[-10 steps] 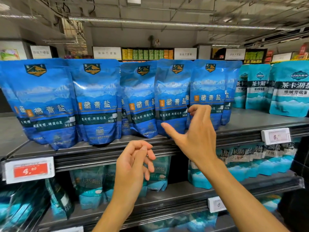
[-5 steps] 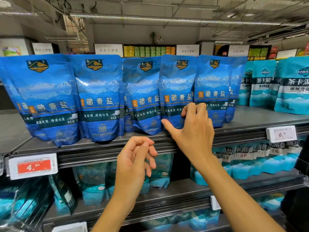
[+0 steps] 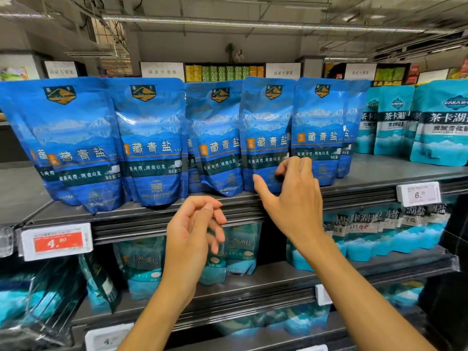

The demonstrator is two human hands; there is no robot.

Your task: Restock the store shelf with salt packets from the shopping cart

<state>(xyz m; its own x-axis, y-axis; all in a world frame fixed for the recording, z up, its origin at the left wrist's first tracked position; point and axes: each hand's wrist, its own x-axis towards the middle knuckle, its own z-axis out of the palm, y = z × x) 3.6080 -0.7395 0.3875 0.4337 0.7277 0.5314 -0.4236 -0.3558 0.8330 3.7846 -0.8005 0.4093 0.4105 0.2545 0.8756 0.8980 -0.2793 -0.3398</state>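
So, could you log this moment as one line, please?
right hand: touching blue salt packet | left hand: empty, below top shelf

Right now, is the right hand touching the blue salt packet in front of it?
Touching. The head view shows the right hand with its fingers curled onto the lower front of the blue packet, no gap visible. The left hand hangs free below the shelf edge.

Blue salt packets (image 3: 149,138) printed with snowy mountains, teal packets (image 3: 440,122) beside, red-orange price tag (image 3: 57,241).
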